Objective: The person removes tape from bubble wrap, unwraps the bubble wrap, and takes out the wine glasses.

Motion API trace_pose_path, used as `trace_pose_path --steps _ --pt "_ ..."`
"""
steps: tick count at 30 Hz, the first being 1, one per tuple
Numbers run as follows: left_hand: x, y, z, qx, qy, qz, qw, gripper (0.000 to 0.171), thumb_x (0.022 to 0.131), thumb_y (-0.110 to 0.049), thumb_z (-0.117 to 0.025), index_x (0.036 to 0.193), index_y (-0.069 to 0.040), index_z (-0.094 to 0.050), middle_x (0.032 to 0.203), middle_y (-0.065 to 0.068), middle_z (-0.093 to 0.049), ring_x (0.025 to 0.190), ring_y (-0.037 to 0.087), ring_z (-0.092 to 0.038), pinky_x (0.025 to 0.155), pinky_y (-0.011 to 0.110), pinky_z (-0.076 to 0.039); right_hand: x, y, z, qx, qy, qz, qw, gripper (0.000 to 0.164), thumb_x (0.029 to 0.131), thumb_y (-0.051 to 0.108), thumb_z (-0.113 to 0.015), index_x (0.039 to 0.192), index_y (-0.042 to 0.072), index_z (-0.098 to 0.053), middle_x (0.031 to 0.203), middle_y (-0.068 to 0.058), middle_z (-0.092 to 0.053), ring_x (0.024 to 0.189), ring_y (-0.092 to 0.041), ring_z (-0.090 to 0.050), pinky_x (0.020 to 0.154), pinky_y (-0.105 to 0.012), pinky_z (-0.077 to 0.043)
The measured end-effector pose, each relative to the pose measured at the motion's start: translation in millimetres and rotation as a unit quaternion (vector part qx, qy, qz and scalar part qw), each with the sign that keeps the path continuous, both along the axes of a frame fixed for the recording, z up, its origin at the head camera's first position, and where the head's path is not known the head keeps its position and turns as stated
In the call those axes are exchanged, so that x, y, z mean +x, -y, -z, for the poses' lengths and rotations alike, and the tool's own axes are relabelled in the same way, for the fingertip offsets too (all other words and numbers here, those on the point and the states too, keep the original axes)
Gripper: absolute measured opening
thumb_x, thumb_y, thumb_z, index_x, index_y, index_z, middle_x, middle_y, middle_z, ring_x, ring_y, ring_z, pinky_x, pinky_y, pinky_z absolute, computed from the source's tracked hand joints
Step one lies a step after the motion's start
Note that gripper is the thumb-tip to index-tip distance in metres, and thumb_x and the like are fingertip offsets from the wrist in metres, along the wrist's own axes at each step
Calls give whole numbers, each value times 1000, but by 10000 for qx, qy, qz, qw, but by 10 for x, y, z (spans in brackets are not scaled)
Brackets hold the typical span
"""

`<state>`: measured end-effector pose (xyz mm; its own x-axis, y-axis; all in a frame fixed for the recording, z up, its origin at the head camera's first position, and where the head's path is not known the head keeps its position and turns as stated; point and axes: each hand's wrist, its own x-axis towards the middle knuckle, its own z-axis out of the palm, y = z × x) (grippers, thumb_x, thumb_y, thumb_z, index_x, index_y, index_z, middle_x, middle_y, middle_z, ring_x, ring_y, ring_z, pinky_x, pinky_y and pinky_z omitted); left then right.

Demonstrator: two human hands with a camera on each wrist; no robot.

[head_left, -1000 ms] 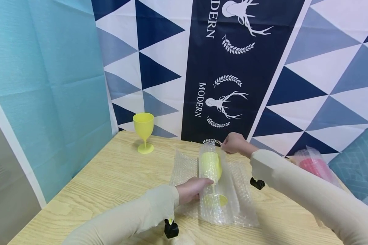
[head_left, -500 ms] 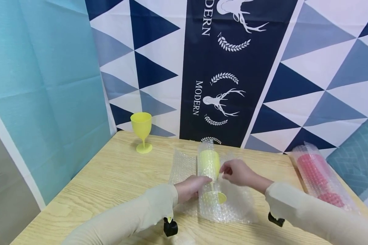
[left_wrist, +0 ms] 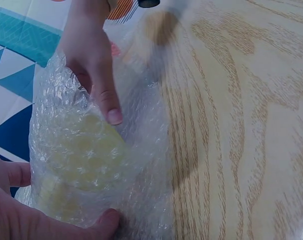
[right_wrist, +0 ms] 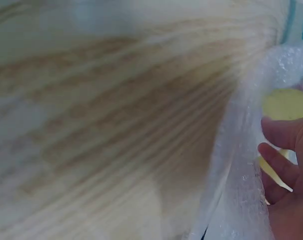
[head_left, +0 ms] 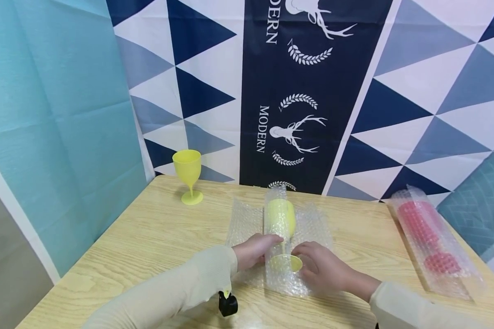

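A yellow plastic goblet (head_left: 278, 217) lies on a sheet of bubble wrap (head_left: 312, 224), partly covered by a fold of it. My left hand (head_left: 255, 251) grips the wrapped goblet at its stem, thumb on top, other fingers mostly hidden. At the goblet's round foot, my right hand (head_left: 322, 267) touches the wrap's right side with bent fingers. In the right wrist view its thumb and fingers (right_wrist: 284, 175) stand slightly apart beside the wrap. The left wrist view shows the right thumb near the wrap's edge.
A second yellow goblet (head_left: 188, 173) stands upright at the table's back left. Red goblet-shaped ware in bubble wrap (head_left: 425, 233) lies at the right edge of the wooden table (head_left: 156, 228). A patterned cloth (head_left: 288, 91) hangs behind.
My right hand has come down from the wrap's upper right, along the goblet's right side to its foot. The left hand keeps its grip. The head view has shifted slightly.
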<state>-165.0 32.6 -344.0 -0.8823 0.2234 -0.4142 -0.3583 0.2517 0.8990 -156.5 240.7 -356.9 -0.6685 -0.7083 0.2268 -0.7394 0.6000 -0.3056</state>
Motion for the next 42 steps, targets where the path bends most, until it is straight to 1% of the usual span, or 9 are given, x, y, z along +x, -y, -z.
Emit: trace_pose_path --steps 5,10,14,20,25,32,35,39,42 --pt "2 0 7 93 0 7 10000 58 90 -33 -57 129 7 -46 128 18 -55 117 29 -58 107 43 -44 67 -7 49 288 -36 200 9994 42 81 23 -74 117 4 -62 119 -7 -64 108 -25 -59 92 -44 -51" --pt "4 3 12 31 -6 -29 10000 55 89 -34 -58 127 6 -49 122 15 -57 110 24 -60 104 42 -46 104 -21 76 375 -319 310 9983 44 80 26 -74 117 5 -62 120 -7 -63 107 -24 -58 92 -43 -52" --pt "0 2 18 27 -40 -50 10000 52 90 -34 -57 124 5 -52 119 13 -59 105 21 -62 102 40 -48 127 -54 88 332 -446 344 9979 45 79 25 -75 116 4 -62 120 -9 -62 107 -25 -59 91 -44 -52" --pt "3 -17 23 3 -62 -54 10000 54 90 -33 -58 127 6 -50 123 15 -59 108 24 -63 103 41 -47 153 -127 111 339 -475 444 9973 44 78 23 -76 115 5 -63 119 -10 -62 104 -26 -59 88 -44 -52" --pt "21 -32 33 17 -80 -56 10000 53 90 -32 -57 125 7 -50 119 14 -60 103 22 -63 99 39 -50 179 -223 128 362 -458 541 9968 39 78 23 -76 113 11 -63 118 -7 -61 104 -26 -58 86 -46 -51" --pt "12 -37 28 -5 -20 -85 10000 58 90 -32 -58 130 8 -46 125 17 -57 109 25 -61 103 42 -47 191 -382 142 299 -601 682 9954 36 76 19 -78 109 18 -64 112 -3 -61 99 -24 -59 76 -45 -51" --pt "8 -36 23 10 -15 -122 9999 58 89 -31 -58 130 8 -46 127 17 -56 110 26 -60 104 42 -46 208 -410 143 310 -464 910 9943 37 75 21 -79 109 20 -64 113 -3 -61 101 -26 -59 70 -41 -46" --pt "-6 -36 28 29 37 -146 9999 57 89 -31 -57 130 7 -47 126 17 -57 110 26 -61 103 41 -47 225 -407 132 366 -166 1310 9906 37 76 25 -79 110 21 -65 114 -3 -61 105 -26 -58 70 -34 -38" --pt "-16 -35 41 65 69 -104 9999 54 90 -31 -56 129 6 -49 124 15 -60 109 26 -62 103 41 -47 230 -398 116 381 -68 1478 9883 38 75 25 -80 110 19 -65 113 -3 -61 105 -25 -57 70 -36 -42"
